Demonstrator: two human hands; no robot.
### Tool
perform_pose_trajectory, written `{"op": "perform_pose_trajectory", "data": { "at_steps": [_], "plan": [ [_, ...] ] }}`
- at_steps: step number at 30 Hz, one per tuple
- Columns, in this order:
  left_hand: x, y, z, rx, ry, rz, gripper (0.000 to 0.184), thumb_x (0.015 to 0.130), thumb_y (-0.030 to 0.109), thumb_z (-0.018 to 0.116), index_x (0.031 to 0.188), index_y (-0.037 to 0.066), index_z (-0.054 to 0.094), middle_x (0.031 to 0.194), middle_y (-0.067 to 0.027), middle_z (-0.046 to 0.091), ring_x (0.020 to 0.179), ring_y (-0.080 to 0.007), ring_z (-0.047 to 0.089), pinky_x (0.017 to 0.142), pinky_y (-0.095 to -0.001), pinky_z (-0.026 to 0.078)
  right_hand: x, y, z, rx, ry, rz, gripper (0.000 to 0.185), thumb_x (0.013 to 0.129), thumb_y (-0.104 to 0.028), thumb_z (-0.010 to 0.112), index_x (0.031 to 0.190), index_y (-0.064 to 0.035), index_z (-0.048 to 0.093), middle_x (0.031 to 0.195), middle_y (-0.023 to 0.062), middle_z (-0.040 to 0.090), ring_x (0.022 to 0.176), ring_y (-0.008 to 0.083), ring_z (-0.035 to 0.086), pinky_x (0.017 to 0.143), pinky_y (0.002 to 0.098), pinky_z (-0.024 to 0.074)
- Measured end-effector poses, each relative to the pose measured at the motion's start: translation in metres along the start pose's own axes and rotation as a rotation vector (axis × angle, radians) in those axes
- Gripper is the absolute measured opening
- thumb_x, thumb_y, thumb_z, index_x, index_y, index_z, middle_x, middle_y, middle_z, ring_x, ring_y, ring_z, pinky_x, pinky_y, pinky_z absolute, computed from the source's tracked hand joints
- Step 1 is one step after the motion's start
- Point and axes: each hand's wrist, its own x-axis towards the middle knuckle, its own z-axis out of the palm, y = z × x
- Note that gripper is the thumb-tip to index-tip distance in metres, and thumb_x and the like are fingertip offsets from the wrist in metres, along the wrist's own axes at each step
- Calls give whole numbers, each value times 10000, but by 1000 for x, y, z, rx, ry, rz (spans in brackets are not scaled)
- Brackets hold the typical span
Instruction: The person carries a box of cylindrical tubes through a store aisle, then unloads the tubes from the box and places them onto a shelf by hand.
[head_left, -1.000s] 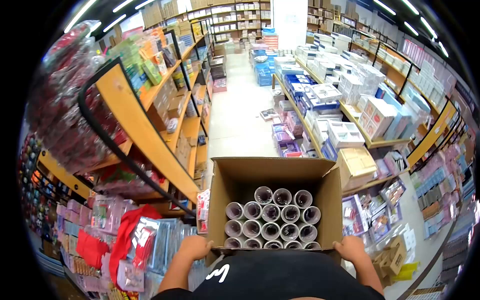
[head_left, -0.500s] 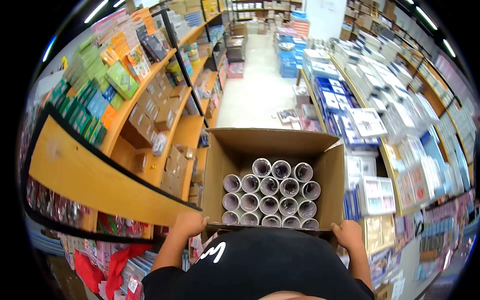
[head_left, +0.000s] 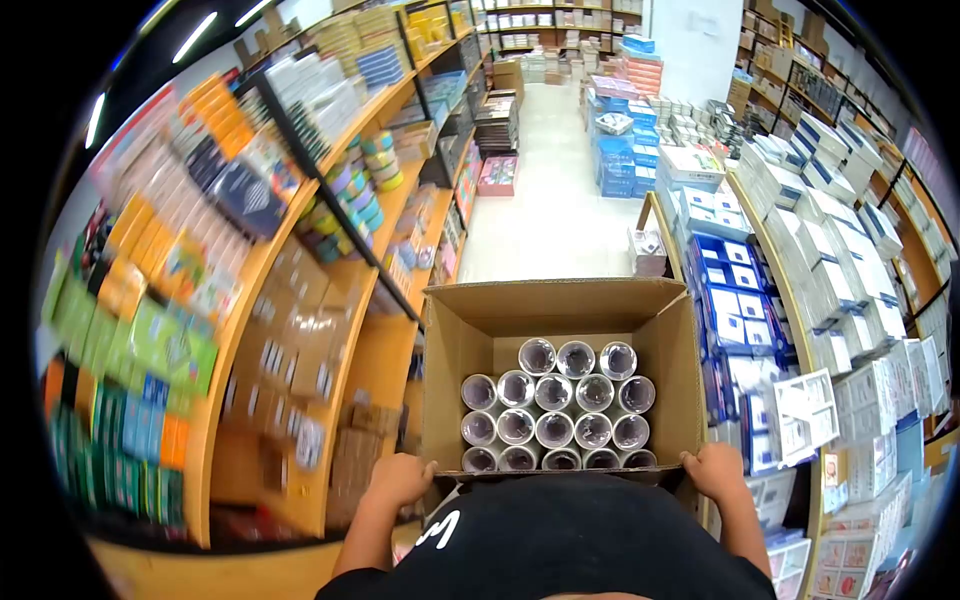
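Observation:
An open cardboard box (head_left: 560, 306) is in front of my body, its near side close to my black shirt (head_left: 570, 525). Inside stand several rows of white cylinders (head_left: 574, 360) with round, shiny, dark-looking ends facing up; whether they are cups or rolls I cannot tell. My left hand (head_left: 402, 480) is closed on the near left corner of the box. At the near right corner, my right hand (head_left: 712, 468) grips the edge with its fingers curled. The undersides of both hands and the bottom of the box are hidden.
Loaded wooden shelves (head_left: 225, 400) with black posts run close along the left. To the right stands a long rack with blue trays (head_left: 740, 300) and white boxes (head_left: 835, 255). A pale floor aisle (head_left: 545, 190) leads ahead, with a pink box (head_left: 498, 175) and blue stacks (head_left: 617, 160) beside it.
The view has advanced along the aisle, with shelves and racks shifting nearer and past me. The box stays in front of me, both hands still on its near corners.

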Motion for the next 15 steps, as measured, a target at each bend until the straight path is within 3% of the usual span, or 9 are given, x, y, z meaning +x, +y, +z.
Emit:
{"op": "perform_pose_trajectory", "data": {
  "at_steps": [5, 7, 9, 15],
  "plan": [
    [165, -19, -95, 52, 8, 75, 528, 961, 440, 444, 859, 7, 728, 886, -222, 703, 869, -413, 666, 778, -514, 510, 129, -55, -62, -29, -39, 62, 447, 881, -409, 576, 776, 3, 716, 790, 234, 677, 770, 412, 662, 713, 499, 512],
    [211, -18, -135, 80, 8, 132, 534, 963, 450, 435, 817, 28, 729, 811, -211, 695, 836, -403, 666, 762, -515, 508, 167, -61, -79, -57, -32, 76, 442, 885, -409, 576, 780, -4, 715, 789, 230, 679, 778, 413, 663, 722, 503, 513],
    [256, -14, -172, 98, -37, 129, 542, 962, 453, 433, 812, 26, 730, 811, -222, 690, 828, -406, 665, 752, -514, 509, 213, -73, -96, 43, 77, 112, 495, 872, -443, 590, 723, 19, 689, 730, 249, 651, 761, 441, 648, 708, 514, 503],
    [406, -10, -246, 64, -62, 115, 538, 970, 439, 432, 822, 16, 728, 844, -222, 697, 819, -412, 667, 750, -517, 509, 373, -98, -131, 71, 99, 89, 503, 864, -427, 604, 662, 29, 667, 678, 247, 630, 703, 434, 634, 656, 519, 490]
  ]
}}
